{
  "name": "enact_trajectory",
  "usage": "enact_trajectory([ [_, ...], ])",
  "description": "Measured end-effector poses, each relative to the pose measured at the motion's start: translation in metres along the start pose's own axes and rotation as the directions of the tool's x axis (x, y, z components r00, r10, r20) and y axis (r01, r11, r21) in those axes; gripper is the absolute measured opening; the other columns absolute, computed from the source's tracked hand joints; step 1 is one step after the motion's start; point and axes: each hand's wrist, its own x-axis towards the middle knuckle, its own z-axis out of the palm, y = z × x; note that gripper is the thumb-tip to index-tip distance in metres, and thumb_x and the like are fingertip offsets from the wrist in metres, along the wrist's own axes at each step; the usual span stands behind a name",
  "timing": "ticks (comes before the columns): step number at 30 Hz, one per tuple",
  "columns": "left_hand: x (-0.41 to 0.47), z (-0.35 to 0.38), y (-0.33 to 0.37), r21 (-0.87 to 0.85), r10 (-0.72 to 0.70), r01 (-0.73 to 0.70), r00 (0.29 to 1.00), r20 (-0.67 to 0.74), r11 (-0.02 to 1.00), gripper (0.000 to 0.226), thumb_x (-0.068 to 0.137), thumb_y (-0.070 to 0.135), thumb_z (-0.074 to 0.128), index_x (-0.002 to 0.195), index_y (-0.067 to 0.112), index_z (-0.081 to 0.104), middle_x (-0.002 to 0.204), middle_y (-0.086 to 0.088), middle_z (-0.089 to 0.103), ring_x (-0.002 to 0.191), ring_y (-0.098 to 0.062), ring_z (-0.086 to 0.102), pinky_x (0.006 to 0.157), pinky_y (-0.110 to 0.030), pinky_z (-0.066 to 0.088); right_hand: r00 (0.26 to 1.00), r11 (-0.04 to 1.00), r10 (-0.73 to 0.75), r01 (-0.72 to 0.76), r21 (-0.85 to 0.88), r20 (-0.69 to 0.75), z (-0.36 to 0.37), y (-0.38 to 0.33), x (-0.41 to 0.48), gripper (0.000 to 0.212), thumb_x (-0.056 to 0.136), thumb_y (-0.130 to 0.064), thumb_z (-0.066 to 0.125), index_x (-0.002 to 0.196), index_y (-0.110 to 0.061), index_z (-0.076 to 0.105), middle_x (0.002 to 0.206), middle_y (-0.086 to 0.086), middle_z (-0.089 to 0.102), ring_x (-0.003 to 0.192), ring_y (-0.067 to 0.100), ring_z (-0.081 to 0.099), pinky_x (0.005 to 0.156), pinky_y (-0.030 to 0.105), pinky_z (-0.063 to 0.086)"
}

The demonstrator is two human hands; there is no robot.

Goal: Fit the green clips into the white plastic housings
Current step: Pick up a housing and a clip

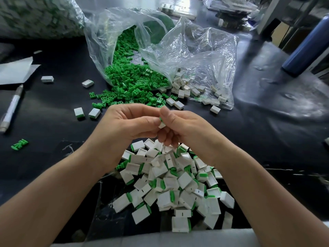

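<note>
My left hand [124, 123] and my right hand [179, 126] meet above the table's middle and pinch one white housing [162, 124] between their fingertips. A green clip [160, 119] shows at its top edge; most of both parts is hidden by my fingers. Below my hands lies a heap of white housings with green clips fitted [174, 184]. Loose green clips [128, 81] spill from an open clear bag [110, 32] beyond my hands. Empty white housings [188, 90] lie in a second clear bag [210, 56] to the right.
A few single housings [87, 83] and a stray green clip [19, 144] lie on the black table [53, 122] at the left. A pen [12, 107] and white paper [16, 70] sit at the far left. A blue bottle [306, 45] stands at the right.
</note>
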Motion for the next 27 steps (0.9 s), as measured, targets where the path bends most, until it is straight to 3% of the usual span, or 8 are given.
enact_trajectory([
  [8, -0.001, 0.001, -0.002, 0.007, 0.040, -0.040, 0.999, 0.000, 0.999, 0.019, 0.070, 0.005, 0.058, 0.076, 0.009, 0.075, 0.065, -0.015, 0.068, 0.056, -0.026, 0.063, 0.058, -0.025, 0.054, 1.000, 0.999, 0.019, -0.018, -0.030, 0.006, 0.003, 0.001, -0.001, 0.045, 0.096, -0.037, 0.030, 0.067, -0.015, 0.056, 0.059, -0.006, 0.055, 0.051, 0.004, 0.047, 0.052, 0.016, 0.037],
  [11, -0.001, 0.002, -0.003, -0.011, 0.023, -0.023, 1.000, -0.003, 1.000, 0.018, 0.069, 0.004, 0.061, 0.079, 0.007, 0.075, 0.070, -0.020, 0.069, 0.060, -0.028, 0.066, 0.061, -0.026, 0.055, 0.999, 0.993, 0.002, -0.006, -0.115, -0.033, 0.005, 0.003, 0.001, 0.045, 0.098, -0.033, 0.031, 0.093, -0.003, 0.063, 0.061, -0.007, 0.050, 0.053, 0.003, 0.043, 0.055, 0.015, 0.036],
  [15, -0.001, 0.006, -0.003, -0.079, 0.000, -0.004, 0.999, -0.050, 0.997, 0.015, 0.059, 0.008, 0.068, 0.072, 0.008, 0.076, 0.083, -0.014, 0.073, 0.069, -0.025, 0.070, 0.063, -0.025, 0.056, 0.997, 0.974, -0.026, 0.008, -0.226, -0.076, 0.008, 0.005, 0.003, 0.042, 0.098, -0.033, 0.032, 0.116, -0.007, 0.060, 0.069, -0.019, 0.045, 0.060, -0.002, 0.043, 0.060, 0.016, 0.030],
  [18, -0.001, 0.008, -0.005, -0.114, -0.021, 0.013, 0.997, -0.076, 0.993, 0.019, 0.059, 0.009, 0.063, 0.073, 0.005, 0.075, 0.088, -0.013, 0.073, 0.075, -0.025, 0.070, 0.068, -0.027, 0.057, 0.995, 0.971, -0.028, 0.003, -0.240, -0.098, 0.009, 0.004, 0.002, 0.039, 0.098, -0.032, 0.033, 0.113, -0.008, 0.060, 0.085, -0.013, 0.054, 0.076, -0.002, 0.048, 0.073, 0.021, 0.038],
  [21, 0.000, 0.008, -0.005, -0.119, -0.035, 0.024, 0.995, -0.091, 0.993, 0.021, 0.060, 0.007, 0.062, 0.079, 0.003, 0.072, 0.093, -0.012, 0.073, 0.079, -0.025, 0.071, 0.072, -0.029, 0.058, 0.993, 0.968, -0.026, -0.003, -0.250, -0.114, 0.010, 0.004, 0.001, 0.037, 0.098, -0.031, 0.033, 0.113, -0.011, 0.060, 0.109, 0.001, 0.060, 0.103, 0.015, 0.054, 0.095, 0.037, 0.041],
  [25, 0.000, 0.007, -0.005, -0.120, -0.052, 0.040, 0.994, -0.098, 0.992, 0.020, 0.061, 0.006, 0.062, 0.078, 0.002, 0.072, 0.096, -0.011, 0.073, 0.081, -0.024, 0.070, 0.076, -0.030, 0.057, 0.991, 0.955, -0.066, 0.029, -0.297, -0.113, 0.010, 0.005, 0.000, 0.028, 0.098, -0.032, 0.033, 0.104, -0.025, 0.059, 0.097, -0.012, 0.055, 0.095, 0.006, 0.048, 0.078, 0.016, 0.039],
  [27, 0.000, 0.007, -0.005, -0.123, -0.056, 0.044, 0.994, -0.098, 0.991, 0.019, 0.060, 0.007, 0.062, 0.074, 0.004, 0.073, 0.095, -0.010, 0.073, 0.081, -0.023, 0.070, 0.076, -0.029, 0.057, 0.990, 0.947, -0.074, 0.032, -0.321, -0.120, 0.010, 0.004, 0.000, 0.020, 0.099, -0.033, 0.033, 0.094, -0.032, 0.053, 0.092, -0.016, 0.054, 0.091, 0.004, 0.049, 0.073, 0.013, 0.038],
])
